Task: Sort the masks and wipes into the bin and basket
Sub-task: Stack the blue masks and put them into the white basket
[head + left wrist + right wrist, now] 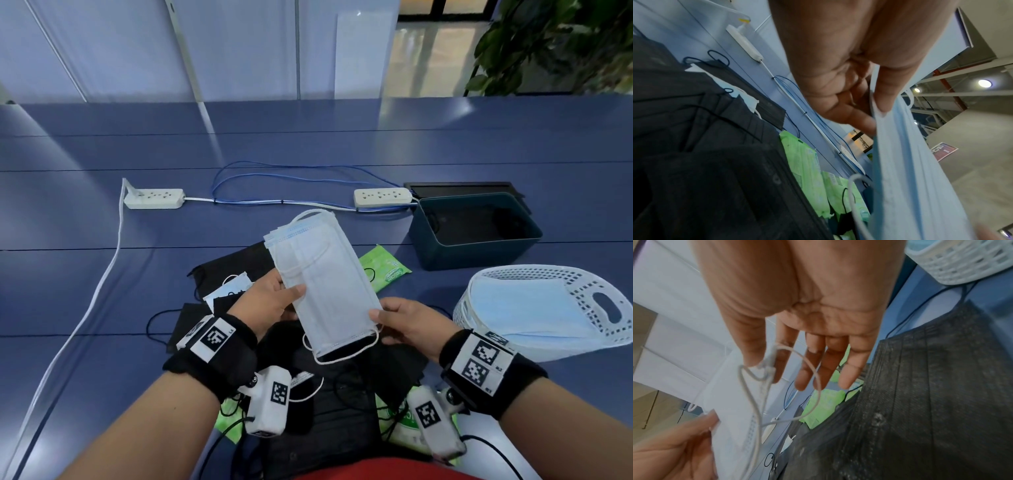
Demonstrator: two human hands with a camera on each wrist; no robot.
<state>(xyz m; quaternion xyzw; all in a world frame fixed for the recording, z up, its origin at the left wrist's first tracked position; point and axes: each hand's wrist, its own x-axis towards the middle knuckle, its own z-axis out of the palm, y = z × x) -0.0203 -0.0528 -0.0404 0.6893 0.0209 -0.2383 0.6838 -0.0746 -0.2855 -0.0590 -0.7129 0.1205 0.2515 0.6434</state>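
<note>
Stack of pale blue-white masks point(325, 281): held in the air above the table point(102, 222), between both hands, long axis running away from the person, white ear loops hanging at the near end.

Left hand point(270, 301): grasps the stack's left edge, thumb on top and fingers beneath; the left wrist view shows the thumb point(898, 84) pressing the layered edge against curled fingers.

Right hand point(407, 322): pinches the stack's near right corner between thumb and forefinger; in the right wrist view the other fingers point(830, 363) hang straight and loose, with an ear loop point(777, 386) draped below them.

Black masks point(239, 263): scattered pile on the table under the hands, cords tangled.

Green wipe packs point(387, 267): one beyond the pile, towards the bin; others nearer the person, partly covered by black masks.

Dark teal bin point(479, 253): far right on the table; contents not discernible.

White perforated basket point(589, 308): just nearer than the bin, holding a blue mask point(527, 308).

Two power strips point(154, 198) with cables: far side of the table.
</note>
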